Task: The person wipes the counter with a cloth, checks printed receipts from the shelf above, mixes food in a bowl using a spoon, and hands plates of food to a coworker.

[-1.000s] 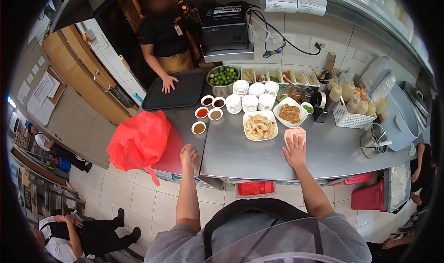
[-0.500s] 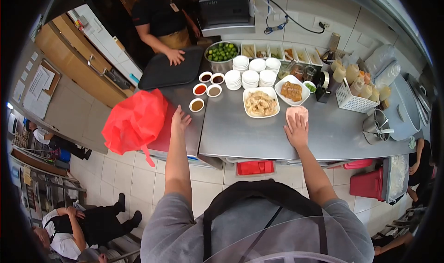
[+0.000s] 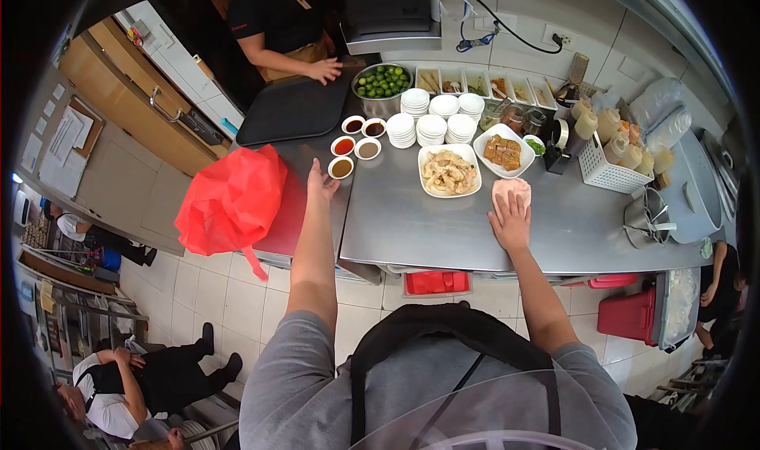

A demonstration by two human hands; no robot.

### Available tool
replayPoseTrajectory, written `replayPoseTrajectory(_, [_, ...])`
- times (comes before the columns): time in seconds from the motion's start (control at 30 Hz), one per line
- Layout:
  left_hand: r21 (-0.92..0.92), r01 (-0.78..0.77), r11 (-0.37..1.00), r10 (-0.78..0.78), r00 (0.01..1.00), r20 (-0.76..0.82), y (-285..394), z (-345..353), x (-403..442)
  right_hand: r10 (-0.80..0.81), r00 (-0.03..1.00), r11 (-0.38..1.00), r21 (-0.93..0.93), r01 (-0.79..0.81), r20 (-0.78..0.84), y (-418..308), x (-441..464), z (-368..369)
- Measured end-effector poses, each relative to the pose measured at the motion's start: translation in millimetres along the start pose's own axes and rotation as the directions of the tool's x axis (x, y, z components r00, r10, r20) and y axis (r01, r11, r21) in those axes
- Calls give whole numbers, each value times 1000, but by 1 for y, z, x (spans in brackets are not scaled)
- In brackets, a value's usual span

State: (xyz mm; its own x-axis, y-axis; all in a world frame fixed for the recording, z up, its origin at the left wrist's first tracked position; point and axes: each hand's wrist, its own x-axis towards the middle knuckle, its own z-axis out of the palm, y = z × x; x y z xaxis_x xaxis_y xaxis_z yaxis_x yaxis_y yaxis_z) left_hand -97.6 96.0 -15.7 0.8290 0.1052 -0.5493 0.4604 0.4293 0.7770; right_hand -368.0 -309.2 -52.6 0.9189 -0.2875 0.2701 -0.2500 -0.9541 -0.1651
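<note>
Key relation: the sauce cup (image 3: 342, 178) lies just to the right of my left hand (image 3: 320, 186) and slightly beyond its thumb. The left is clearly the nearer hand. The cup is round, so I record no long axis; it sits upright on the counter (image 3: 412, 232), brown sauce inside.

Left hand: open, fingers extended away from me, thumb toward the cup. Nothing seen in its grasp. Contact with the rim: cannot tell.

Right hand: open, palm down, fingers spread over the near part of the pink cloth (image 3: 511, 188). The cloth lies at the near side of the dish of browned pieces (image 3: 480, 151), with the dish of pale pieces (image 3: 450, 195) to its left.

Obscured: the right palm and the cloth beneath it, so I cannot say how firmly it presses. Left palm only partly visible. Contents of the red bag (image 3: 232, 201) hidden. Co-worker beyond the tray (image 3: 293, 110) is cut off at the top.
</note>
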Motion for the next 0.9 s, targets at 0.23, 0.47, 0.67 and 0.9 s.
replayPoseTrajectory(0.23, [742, -366, 561, 295, 927, 233, 1, 9, 33, 0, 1000, 1000, 4, 0, 9, -2, 0, -3])
replayPoseTrajectory(0.47, [905, -415, -91, 39, 907, 420, 11, 15, 63, -6, 1000, 1000, 18, 6, 1, 0, 0, -2])
replayPoseTrajectory(0.67, [865, -494, -86, -25, 869, 493, 18, 26, 69, 7, 1000, 999, 38, -8, 23, -5, 4, -10])
replayPoseTrajectory(0.9, [877, -480, -16, -6, 877, 480, 22, 42, 78, 11, 999, 1000, 29, -12, 39, -9, 4, -16])
